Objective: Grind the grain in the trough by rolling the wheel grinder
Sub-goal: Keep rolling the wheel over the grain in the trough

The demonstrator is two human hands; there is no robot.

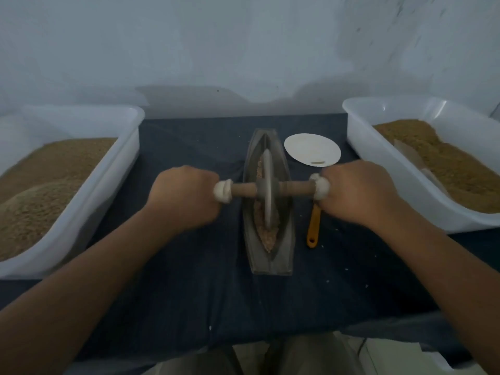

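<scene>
A grey boat-shaped trough point(281, 239) lies lengthwise at the table's centre, with brown crushed grain point(266, 234) along its groove. The wheel grinder point(267, 189) stands upright in the groove near the middle, its wooden axle crossing the trough. My left hand point(184, 198) grips the axle's left end by its white wrapped knob. My right hand point(357, 190) grips the right end the same way. Both fists hide the handle tips.
Large white tubs of brown grain stand at the left point(108, 185) and right point(378, 163). A white plate point(311, 150) sits behind the right hand, and an orange-handled tool point(313, 228) lies beside the trough. A dark blue cloth point(216, 307) covers the table.
</scene>
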